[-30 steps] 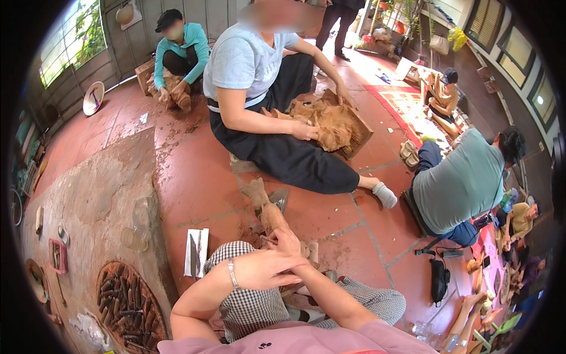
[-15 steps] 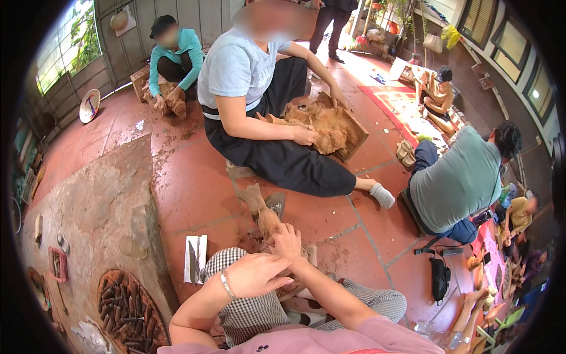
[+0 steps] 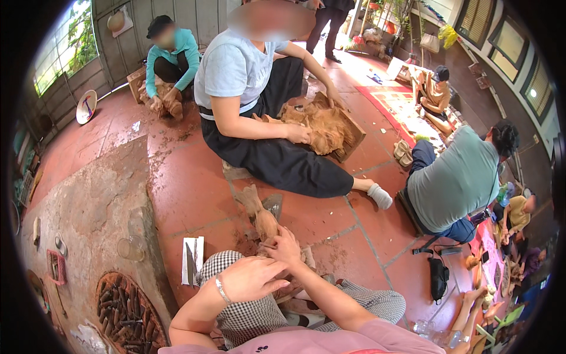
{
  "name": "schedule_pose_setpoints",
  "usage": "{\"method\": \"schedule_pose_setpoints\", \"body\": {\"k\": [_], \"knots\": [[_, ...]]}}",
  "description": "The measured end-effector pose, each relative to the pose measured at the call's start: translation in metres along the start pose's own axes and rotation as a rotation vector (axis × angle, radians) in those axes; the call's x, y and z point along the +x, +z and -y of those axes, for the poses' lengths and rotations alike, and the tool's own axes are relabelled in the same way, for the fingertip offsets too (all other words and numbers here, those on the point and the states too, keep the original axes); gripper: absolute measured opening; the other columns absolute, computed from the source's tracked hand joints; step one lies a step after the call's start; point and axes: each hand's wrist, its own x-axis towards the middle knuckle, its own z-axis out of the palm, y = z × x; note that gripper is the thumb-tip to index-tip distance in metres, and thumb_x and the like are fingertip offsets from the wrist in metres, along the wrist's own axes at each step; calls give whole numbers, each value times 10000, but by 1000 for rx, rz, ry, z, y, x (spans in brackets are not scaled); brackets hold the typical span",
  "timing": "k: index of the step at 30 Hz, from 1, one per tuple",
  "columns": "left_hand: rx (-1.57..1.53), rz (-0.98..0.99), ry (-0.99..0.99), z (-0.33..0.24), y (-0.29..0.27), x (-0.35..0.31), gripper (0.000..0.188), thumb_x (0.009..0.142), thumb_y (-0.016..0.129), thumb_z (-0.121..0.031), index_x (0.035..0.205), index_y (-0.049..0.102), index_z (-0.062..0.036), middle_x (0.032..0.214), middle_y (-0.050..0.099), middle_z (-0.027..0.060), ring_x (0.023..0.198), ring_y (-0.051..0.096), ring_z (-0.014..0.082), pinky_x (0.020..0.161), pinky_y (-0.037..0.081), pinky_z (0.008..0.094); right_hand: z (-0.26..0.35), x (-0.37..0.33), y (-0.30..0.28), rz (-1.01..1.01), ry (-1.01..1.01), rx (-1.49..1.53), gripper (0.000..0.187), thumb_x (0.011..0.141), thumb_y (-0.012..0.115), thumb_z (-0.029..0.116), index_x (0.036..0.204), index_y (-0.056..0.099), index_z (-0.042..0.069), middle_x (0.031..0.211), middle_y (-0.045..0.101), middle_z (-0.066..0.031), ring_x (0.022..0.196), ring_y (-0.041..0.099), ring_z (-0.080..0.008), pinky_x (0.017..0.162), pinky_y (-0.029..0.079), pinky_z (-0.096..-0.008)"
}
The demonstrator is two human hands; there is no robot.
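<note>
A brown wooden carving (image 3: 263, 219), narrow-waisted with a flared far end, lies on the floor just beyond my knees. My right hand (image 3: 286, 249) is closed at its near end, fingertips against the wood, with a slim dark carving tool (image 3: 269, 244) showing under the fingers. From the left, my left hand (image 3: 252, 279) reaches across with its back up and a bracelet at the wrist. Its fingers curl in beneath the right wrist, so whatever they grip is hidden. A dark flat piece (image 3: 273, 204) lies beside the carving.
A long blade on white paper (image 3: 192, 261) lies left of my knee. On the raised slab (image 3: 100, 206) stand a basket of dark tools (image 3: 127, 310) and a glass (image 3: 131, 249). Ahead, a seated person works a large carved wooden panel (image 3: 324, 127); others sit around. A black bag (image 3: 438, 278) lies right.
My right hand has shifted slightly on the near end of the carving, and the slim dark tool now shows beneath its fingers. The view has moved a little.
</note>
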Motion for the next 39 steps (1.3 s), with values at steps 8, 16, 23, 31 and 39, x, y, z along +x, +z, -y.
{"method": "schedule_pose_setpoints", "body": {"k": [8, 16, 23, 31, 39], "knots": [[15, -63, 31, 8, 6, -12, 380, 907, 632, -323, 1145, 604, -27, 821, 653, 177, 787, 649, 352, 684, 527, 437, 5, 3, -9, 76, 44, 131, 260, 756, 778, 327, 792, 702, 81, 1501, 359, -151, 1336, 379, -374, 1032, 387, -465], [63, -95, 19, 10, 6, -18, 370, 904, 631, -325, 1120, 606, -26, 799, 649, 167, 779, 650, 345, 673, 523, 435, 17, 6, 6, -26, 28, -71, 244, 762, 775, 318, 754, 703, 85, 1493, 365, -186, 1330, 397, -371, 1044, 390, -465], [91, -89, -8, 11, 9, -21, 368, 900, 635, -323, 1115, 608, -26, 803, 654, 159, 784, 654, 338, 681, 525, 431, 18, 1, 8, -17, 54, -52, 219, 756, 783, 301, 772, 711, 95, 1518, 332, -176, 1353, 373, -358, 1038, 381, -509], [67, -92, 10, 8, 7, -21, 367, 900, 636, -321, 1124, 614, -32, 812, 659, 165, 779, 655, 337, 682, 527, 434, 6, -6, 4, 14, 30, 97, 259, 734, 796, 322, 765, 691, 87, 1521, 353, -142, 1311, 429, -363, 1023, 394, -504], [48, -78, 19, 8, 7, -14, 350, 890, 647, -315, 1120, 610, -53, 798, 648, 176, 765, 645, 353, 667, 521, 442, 5, -12, 17, -178, -38, 103, 343, 711, 801, 375, 692, 659, 63, 1507, 377, -153, 1261, 474, -379, 983, 429, -454]]}}
